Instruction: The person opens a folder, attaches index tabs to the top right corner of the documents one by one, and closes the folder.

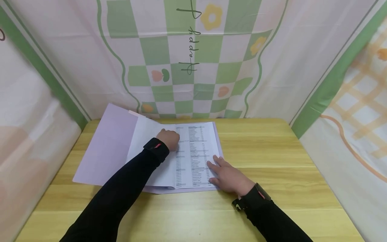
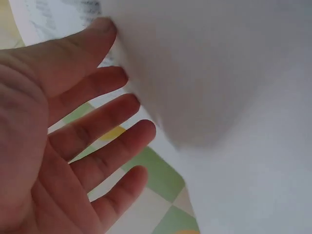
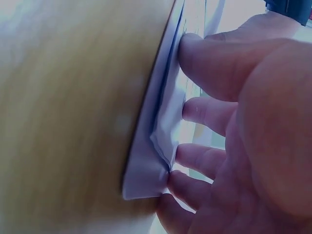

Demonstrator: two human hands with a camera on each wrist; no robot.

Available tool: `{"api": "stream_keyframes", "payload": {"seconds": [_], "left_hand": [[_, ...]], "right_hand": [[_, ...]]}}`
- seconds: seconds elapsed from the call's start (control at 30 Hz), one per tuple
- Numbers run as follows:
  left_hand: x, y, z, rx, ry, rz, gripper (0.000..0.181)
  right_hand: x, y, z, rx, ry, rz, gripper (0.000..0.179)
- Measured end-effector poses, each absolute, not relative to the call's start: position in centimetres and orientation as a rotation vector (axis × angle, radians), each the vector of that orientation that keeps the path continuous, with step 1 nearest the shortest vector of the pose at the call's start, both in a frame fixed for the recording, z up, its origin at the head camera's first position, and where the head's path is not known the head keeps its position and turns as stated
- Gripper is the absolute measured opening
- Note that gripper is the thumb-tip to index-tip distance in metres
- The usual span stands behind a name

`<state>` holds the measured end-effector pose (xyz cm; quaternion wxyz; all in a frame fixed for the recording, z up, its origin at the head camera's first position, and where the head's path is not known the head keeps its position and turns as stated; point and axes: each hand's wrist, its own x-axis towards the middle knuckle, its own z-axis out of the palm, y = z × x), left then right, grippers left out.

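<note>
A lilac folder [image 1: 110, 148] lies opened flat with its cover folded out to the left. Inside it, a printed sheet [image 1: 198, 171] with columns of small text faces up on the right, and a blank white page [image 1: 142, 134] is turned over to the left. My left hand [image 1: 169, 138] is at the line where the two pages meet. In the left wrist view, its thumb and spread fingers [image 2: 114, 112] touch the white page's edge. My right hand [image 1: 229, 176] rests with spread fingers on the printed sheet's lower right edge, over the folder's border.
The folder lies on a light wooden table [image 1: 272, 151]. Behind the table hangs a curtain [image 1: 208, 50] with green and white checks. More patterned cloth [image 1: 356, 117] hangs at both sides. Both wrists wear black bands, and a small dark device [image 1: 238, 205] hangs at the right one.
</note>
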<state>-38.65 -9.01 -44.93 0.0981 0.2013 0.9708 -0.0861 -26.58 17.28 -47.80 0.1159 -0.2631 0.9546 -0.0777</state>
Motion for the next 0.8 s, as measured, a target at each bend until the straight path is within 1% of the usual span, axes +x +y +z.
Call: {"api": "stream_keyframes", "payload": {"seconds": [0.2, 0.5, 0.8], "left_hand": [[-37.3, -8.8, -45.2, 0.634, 2.928, -0.321, 0.017], [-33.5, -7.6, -44.7, 0.78, 2.889, -0.433, 0.012], [-31.5, -7.5, -45.6, 0.849, 2.912, -0.502, 0.01]], "right_hand": [[-26.6, 17.4, -47.9, -0.787, 2.793, -0.232, 0.066], [-26.7, 17.5, -47.9, -0.756, 2.788, -0.242, 0.066], [-26.7, 17.4, -48.0, -0.763, 2.777, -0.27, 0.067]]}}
